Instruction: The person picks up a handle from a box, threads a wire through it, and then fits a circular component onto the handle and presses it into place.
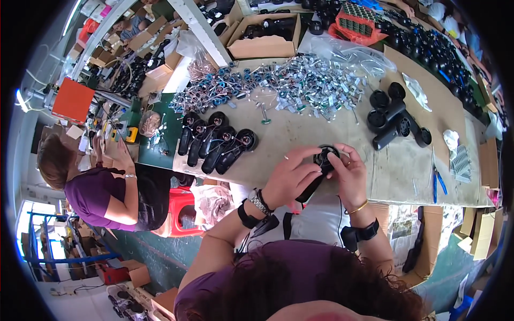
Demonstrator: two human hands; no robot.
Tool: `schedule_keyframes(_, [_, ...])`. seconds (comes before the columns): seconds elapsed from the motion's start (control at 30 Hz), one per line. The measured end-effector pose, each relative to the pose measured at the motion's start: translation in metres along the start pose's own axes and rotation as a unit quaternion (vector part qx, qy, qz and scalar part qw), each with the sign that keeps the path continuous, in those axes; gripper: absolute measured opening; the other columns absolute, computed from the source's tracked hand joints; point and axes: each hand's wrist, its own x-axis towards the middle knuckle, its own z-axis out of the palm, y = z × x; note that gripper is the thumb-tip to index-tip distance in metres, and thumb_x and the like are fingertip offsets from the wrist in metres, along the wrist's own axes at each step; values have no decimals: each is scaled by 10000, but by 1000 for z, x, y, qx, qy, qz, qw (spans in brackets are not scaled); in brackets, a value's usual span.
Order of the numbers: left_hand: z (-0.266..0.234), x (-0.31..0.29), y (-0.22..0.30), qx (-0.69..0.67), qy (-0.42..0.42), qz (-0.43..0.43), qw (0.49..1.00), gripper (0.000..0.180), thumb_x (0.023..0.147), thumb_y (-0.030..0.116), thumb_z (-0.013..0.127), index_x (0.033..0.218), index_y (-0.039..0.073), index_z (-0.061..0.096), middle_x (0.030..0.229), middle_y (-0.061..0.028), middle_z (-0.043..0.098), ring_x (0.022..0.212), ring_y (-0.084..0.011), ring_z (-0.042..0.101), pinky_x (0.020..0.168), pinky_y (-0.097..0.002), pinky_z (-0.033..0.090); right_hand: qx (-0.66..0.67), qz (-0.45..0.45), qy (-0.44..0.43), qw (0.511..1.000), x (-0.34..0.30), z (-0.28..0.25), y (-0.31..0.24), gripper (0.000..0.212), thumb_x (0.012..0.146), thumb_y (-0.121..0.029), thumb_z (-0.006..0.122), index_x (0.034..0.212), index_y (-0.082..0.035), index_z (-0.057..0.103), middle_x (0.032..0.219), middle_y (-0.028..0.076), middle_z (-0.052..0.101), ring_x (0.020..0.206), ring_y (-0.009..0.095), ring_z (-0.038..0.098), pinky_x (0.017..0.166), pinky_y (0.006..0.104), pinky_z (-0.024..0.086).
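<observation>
At the table's front edge I hold a black plastic housing [309, 189] with a round head and a handle. My left hand [292, 175] grips it from the left, its fingertips at the rim of the head. From the right, my right hand [350, 179] closes round the head, with the thumb pressing into its open face. What lies inside the head is mostly covered by my fingers. Left of my hands, several similar black housings [230, 152] lie side by side with wired parts in their heads. To the right sits a pile of black housings [393, 117] with open round heads.
A heap of small wired metal parts [321, 85] spreads across the table's far side. Blue-handled pliers or scissors [440, 182] and a white tray [460, 165] lie at the right. A cardboard box [262, 51] stands at the back. A co-worker [101, 187] sits at the left.
</observation>
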Motion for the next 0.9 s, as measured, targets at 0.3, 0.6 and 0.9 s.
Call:
schedule_keyframes(0.3, [-22, 21, -8, -49, -98, -28, 994, 209, 846, 107, 765, 1045, 84, 706, 1318, -118, 617, 1184, -328, 603, 993, -415, 497, -46, -75, 22, 996, 9, -9, 21, 290, 964, -47, 683, 1249, -38, 629, 1053, 45, 717, 842, 77, 649, 593, 213, 518])
schedule_keyframes(0.6, [-127, 100, -83, 147, -48, -145, 977, 179, 905, 170, 724, 1035, 47, 714, 998, -110, 716, 909, -247, 700, 797, -362, 559, -49, -94, 21, 994, 1, -13, 24, 304, 968, -38, 678, 1267, -39, 625, 1088, 36, 703, 877, 72, 641, 590, 209, 522])
schedule_keyframes(0.9, [-126, 162, -187, 304, -159, -107, 933, 204, 892, 194, 741, 1006, 27, 714, 860, -98, 736, 798, -214, 708, 731, -334, 548, -39, -105, 20, 993, -1, -10, 23, 299, 972, -37, 670, 1267, -35, 625, 1087, 37, 697, 877, 73, 641, 592, 210, 526])
